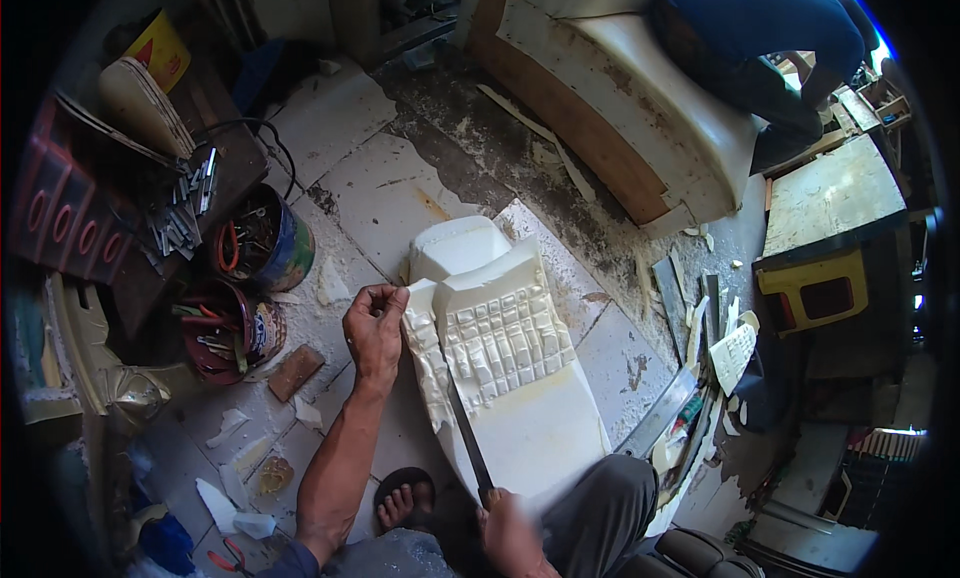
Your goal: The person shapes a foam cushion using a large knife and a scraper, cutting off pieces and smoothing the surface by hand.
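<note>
A long block of white foam [530,428] lies in front of me, its upper middle scored into a grid of small raised squares. My left hand [376,328] is closed, thumb and fingers pinching the top corner of a ragged foam strip [426,353] along the block's left edge. In my right hand [512,538], blurred by motion, is the handle of a long, narrow knife [470,443]. Its dark blade reaches away from me into the gap between the strip and the block. The blade's tip is hidden in the foam.
Buckets of tools [262,240] and a dark red tub [222,328] stand at the left, near a brick-like block [296,373]. Foam scraps and long strips [690,408] litter the tiles at the right. A large cream panel [640,88] and a crouching person in blue [760,28] are beyond.
</note>
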Demonstrator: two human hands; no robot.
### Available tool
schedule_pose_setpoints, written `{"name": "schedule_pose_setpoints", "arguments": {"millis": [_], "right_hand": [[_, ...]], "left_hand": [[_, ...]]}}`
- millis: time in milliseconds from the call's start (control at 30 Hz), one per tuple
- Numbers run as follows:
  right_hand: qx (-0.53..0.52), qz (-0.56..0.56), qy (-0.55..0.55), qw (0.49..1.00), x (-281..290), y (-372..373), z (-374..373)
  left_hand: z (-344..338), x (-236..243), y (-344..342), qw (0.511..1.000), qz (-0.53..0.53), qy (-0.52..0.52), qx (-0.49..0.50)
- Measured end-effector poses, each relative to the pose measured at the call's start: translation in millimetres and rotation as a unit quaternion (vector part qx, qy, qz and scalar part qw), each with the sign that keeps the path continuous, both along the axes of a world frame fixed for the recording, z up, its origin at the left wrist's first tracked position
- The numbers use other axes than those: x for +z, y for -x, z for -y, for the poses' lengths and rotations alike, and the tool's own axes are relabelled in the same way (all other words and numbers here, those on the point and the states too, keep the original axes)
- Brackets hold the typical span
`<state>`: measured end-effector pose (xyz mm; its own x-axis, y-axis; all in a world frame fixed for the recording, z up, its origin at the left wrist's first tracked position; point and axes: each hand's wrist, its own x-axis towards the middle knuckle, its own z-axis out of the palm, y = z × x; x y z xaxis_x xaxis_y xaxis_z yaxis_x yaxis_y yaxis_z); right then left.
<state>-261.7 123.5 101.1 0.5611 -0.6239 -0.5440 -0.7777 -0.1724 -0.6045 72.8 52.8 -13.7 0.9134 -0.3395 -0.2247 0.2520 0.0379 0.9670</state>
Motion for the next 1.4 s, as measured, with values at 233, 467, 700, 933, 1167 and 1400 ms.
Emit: {"name": "schedule_pose_setpoints", "arguments": {"millis": [233,467,700,933,1167,1400], "right_hand": [[0.012,-0.011,-0.044,0.999,37.4,82.8,-51.3],[-0.129,-0.004,-0.060,0.990,76.3,56.4,0.6],[-0.006,0.100,0.274,0.957,65.0,29.9,79.9],[0.047,0.001,0.321,0.946,59.4,12.9,130.3],[0.079,-0.013,0.302,0.950,46.0,17.5,156.7],[0.079,-0.015,0.276,0.958,34.9,22.4,168.8]], "left_hand": [[-39.3,-10.3,-57.1,0.987,0.092,-0.058,0.118],[-86.9,17.9,-83.5,0.790,0.449,-0.417,-0.006],[-98.7,22.3,-56.1,0.720,0.449,-0.528,-0.036],[14.3,49.9,34.5,0.856,0.443,-0.218,-0.152],[78.0,29.3,40.9,0.810,0.484,-0.304,-0.133],[83.8,27.8,45.9,0.788,0.485,-0.356,-0.132]]}}
